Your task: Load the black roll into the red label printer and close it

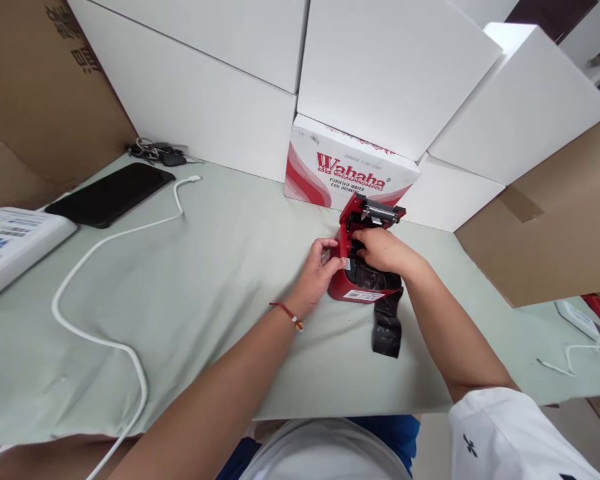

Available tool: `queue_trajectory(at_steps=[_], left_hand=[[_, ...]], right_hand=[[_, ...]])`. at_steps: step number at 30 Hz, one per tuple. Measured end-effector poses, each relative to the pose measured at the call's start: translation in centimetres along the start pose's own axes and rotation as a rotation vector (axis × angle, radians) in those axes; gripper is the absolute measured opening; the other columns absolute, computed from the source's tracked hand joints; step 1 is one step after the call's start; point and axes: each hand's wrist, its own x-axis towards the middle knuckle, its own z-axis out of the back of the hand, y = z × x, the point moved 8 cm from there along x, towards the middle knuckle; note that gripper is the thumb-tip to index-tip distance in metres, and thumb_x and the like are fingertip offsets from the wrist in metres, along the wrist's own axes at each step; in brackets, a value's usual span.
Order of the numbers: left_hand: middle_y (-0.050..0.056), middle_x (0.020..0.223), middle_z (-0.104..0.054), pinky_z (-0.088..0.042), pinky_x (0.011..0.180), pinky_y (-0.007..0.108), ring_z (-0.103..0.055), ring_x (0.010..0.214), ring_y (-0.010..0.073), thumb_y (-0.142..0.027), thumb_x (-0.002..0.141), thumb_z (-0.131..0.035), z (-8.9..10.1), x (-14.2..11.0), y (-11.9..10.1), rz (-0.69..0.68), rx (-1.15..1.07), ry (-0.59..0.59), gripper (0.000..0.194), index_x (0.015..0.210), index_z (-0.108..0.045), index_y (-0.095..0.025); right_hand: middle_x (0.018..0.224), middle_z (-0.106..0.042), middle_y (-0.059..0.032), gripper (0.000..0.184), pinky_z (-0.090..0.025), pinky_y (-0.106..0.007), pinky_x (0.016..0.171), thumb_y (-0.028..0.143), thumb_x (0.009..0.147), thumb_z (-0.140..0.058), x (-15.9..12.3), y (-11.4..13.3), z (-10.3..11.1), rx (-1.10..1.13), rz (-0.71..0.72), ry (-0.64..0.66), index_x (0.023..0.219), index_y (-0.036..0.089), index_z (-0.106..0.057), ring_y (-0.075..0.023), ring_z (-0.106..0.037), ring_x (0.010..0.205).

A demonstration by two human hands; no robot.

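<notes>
A small red label printer point(337, 288) stands on the table with its lid point(375, 209) raised. My left hand point(313, 277) grips the printer's left side, thumb at the front edge and fingers bent around the wall. Inside the housing are the curled fingers of my right hand point(383, 252); what they hold is hidden there. A strip of shiny black tape or film point(387, 333) lies across the printer's opening and hangs over its front right side onto the table. On the printer's front is a white label point(364, 295).
Behind the printer stands a Wahaha water carton point(310, 173) against stacked white boxes point(395, 73). At left are a black phone point(115, 193), keys point(167, 155), a white cable point(87, 340) and a white box point(20, 247). Brown cardboard point(550, 227) stands at right.
</notes>
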Motion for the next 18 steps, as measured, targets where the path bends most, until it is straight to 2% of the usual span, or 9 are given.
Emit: queue_trajectory(at_steps=[3, 5, 7, 9, 11, 14, 16, 18], left_hand=[[0.007, 0.133, -0.066, -0.054, 0.116, 0.042, -0.064, 0.127, 0.0253, -0.032, 0.078, -0.081, 0.1, 0.1, 0.1, 0.006, -0.004, -0.008, 0.043, 0.115, -0.06, -0.024], [0.008, 0.137, -0.065, -0.052, 0.12, 0.045, -0.064, 0.131, 0.0268, -0.031, 0.079, -0.081, 0.1, 0.1, 0.2, 0.0, 0.005, -0.006, 0.043, 0.116, -0.061, -0.024], [0.009, 0.141, -0.064, -0.05, 0.125, 0.048, -0.063, 0.134, 0.028, -0.031, 0.081, -0.08, 0.1, 0.2, 0.3, -0.013, 0.018, 0.004, 0.042, 0.118, -0.061, -0.024], [0.009, 0.142, -0.064, -0.048, 0.128, 0.05, -0.063, 0.137, 0.0291, -0.032, 0.085, -0.079, 0.2, 0.1, 0.5, -0.03, 0.052, 0.008, 0.04, 0.119, -0.062, -0.024], [0.011, 0.143, -0.065, -0.047, 0.131, 0.053, -0.063, 0.14, 0.0305, -0.037, 0.092, -0.077, 0.2, -0.1, 0.5, -0.061, 0.11, 0.003, 0.037, 0.123, -0.062, -0.024], [0.015, 0.156, -0.06, -0.039, 0.139, 0.058, -0.054, 0.155, 0.0341, -0.052, 0.102, -0.074, -0.1, -1.1, -0.2, -0.208, 0.252, 0.011, 0.048, 0.139, -0.059, -0.026], [0.018, 0.169, -0.05, -0.035, 0.142, 0.06, -0.044, 0.166, 0.0373, -0.063, 0.098, -0.08, -1.0, -2.1, -1.0, -0.355, 0.38, 0.067, 0.068, 0.15, -0.056, -0.027], [0.019, 0.176, -0.041, -0.036, 0.142, 0.063, -0.039, 0.171, 0.0398, -0.069, 0.094, -0.084, -1.9, -3.0, -1.4, -0.463, 0.494, 0.131, 0.08, 0.157, -0.053, -0.029]], right_hand=[[0.139, -0.083, -0.017, 0.035, -0.058, -0.039, 0.102, 0.012, 0.105, -0.064, -0.4, -0.4, -0.4, 0.022, 0.01, -0.019, 0.136, 0.014, -0.082, -0.0339, -0.079, 0.126], [0.145, -0.081, -0.015, 0.036, -0.059, -0.041, 0.109, 0.016, 0.11, -0.059, -2.1, -0.5, -0.5, 0.059, 0.036, -0.104, 0.141, 0.016, -0.079, -0.031, -0.078, 0.13], [0.145, -0.081, -0.0132, 0.034, -0.061, -0.042, 0.112, 0.018, 0.114, -0.056, -4.9, 0.0, -0.3, 0.137, 0.15, -0.305, 0.14, 0.018, -0.078, -0.0269, -0.078, 0.129], [0.136, -0.084, -0.0115, 0.026, -0.065, -0.042, 0.108, 0.018, 0.114, -0.059, -9.1, 1.2, -0.1, 0.211, 0.373, -0.594, 0.13, 0.02, -0.079, -0.0243, -0.079, 0.123], [0.138, -0.082, -0.0129, 0.03, -0.066, -0.043, 0.105, 0.01, 0.11, -0.063, -12.5, 1.8, -1.4, 0.206, 0.465, -0.754, 0.135, 0.021, -0.076, -0.0242, -0.078, 0.122], [0.14, -0.081, -0.0162, 0.045, -0.066, -0.045, 0.105, 0.001, 0.105, -0.066, -15.1, 2.3, -3.5, 0.198, 0.471, -0.856, 0.146, 0.02, -0.07, -0.0257, -0.075, 0.127], [0.139, -0.081, -0.017, 0.048, -0.066, -0.046, 0.106, -0.001, 0.103, -0.066, -15.8, 2.4, -4.1, 0.214, 0.47, -0.882, 0.146, 0.02, -0.07, -0.0262, -0.075, 0.127], [0.137, -0.082, -0.015, 0.045, -0.066, -0.045, 0.105, 0.001, 0.104, -0.067, -15.8, 2.1, -3.8, 0.248, 0.475, -0.883, 0.144, 0.022, -0.071, -0.0254, -0.076, 0.125]])
